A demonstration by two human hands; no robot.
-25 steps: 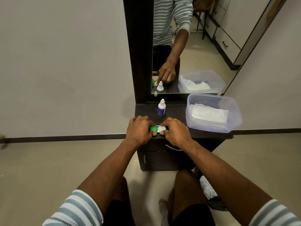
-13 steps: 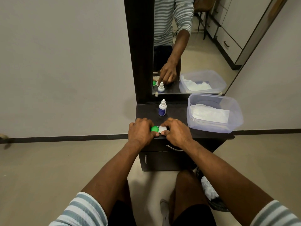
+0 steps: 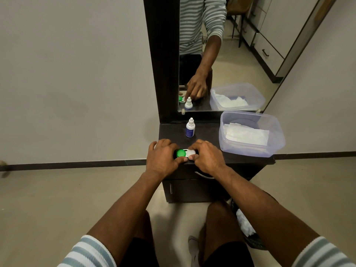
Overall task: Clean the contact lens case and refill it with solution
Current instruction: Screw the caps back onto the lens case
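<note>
Nearest, at the front edge of the dark desk (image 3: 208, 132), the contact lens case (image 3: 185, 153) lies flat with its long axis running left to right, parallel to that edge. Both hands close on it from either end. The left hand (image 3: 161, 158) curls around the green cap (image 3: 181, 153), thumb at the front and fingers over the far side, grasping it. The right hand (image 3: 207, 156) pinches the white cap (image 3: 191, 152) the same way, its thumb tip touching the front of the case. The 2 caps sit side by side, both apparently on the case, so I judge the step in hand to be unscrewing them, with cleaning and refilling not yet begun. Each hand is already on its own end, neither nearer than the other; the coming twist turns on each cap's upright axis while the other hand steadies the case.

Farther back, straight behind the case and near the desk's rear edge, stands the solution bottle (image 3: 190, 128), upright and capped, well apart from both hands. At the right edge sits a clear plastic container (image 3: 273, 147) holding white tissue (image 3: 248, 134). Behind everything rises the mirror (image 3: 240, 54), reflecting the bottle, container and 1 hand.
</note>
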